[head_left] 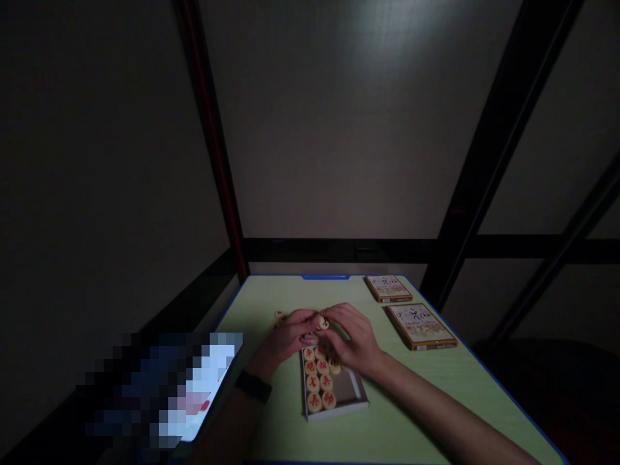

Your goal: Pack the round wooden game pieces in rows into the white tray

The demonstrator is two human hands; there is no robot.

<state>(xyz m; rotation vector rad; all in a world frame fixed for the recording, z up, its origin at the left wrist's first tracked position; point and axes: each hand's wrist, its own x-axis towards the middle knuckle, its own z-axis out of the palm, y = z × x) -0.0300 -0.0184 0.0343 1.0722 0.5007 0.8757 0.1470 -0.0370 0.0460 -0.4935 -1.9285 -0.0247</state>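
Note:
Over the far end of an open box (339, 409), my two hands meet around a round Chinese chess piece (323, 322) with a dark character. The thumb and fingers of my right hand (356, 336) close about it from the right. My left hand (289, 336), with a dark band on its wrist, is curled against it from the left; what else lies in that palm is hidden. Red-marked pieces (313, 383) stand in two columns in the box's left part. A dark-marked piece (334, 366) lies beside them, partly under my right hand.
A few loose pieces (279, 314) lie on the green table (261, 294) behind my left hand. Two flat printed boxes, one nearer (420, 326) and one farther (388, 288), lie at the right edge. A lit, pixelated screen (208, 381) stands at the left.

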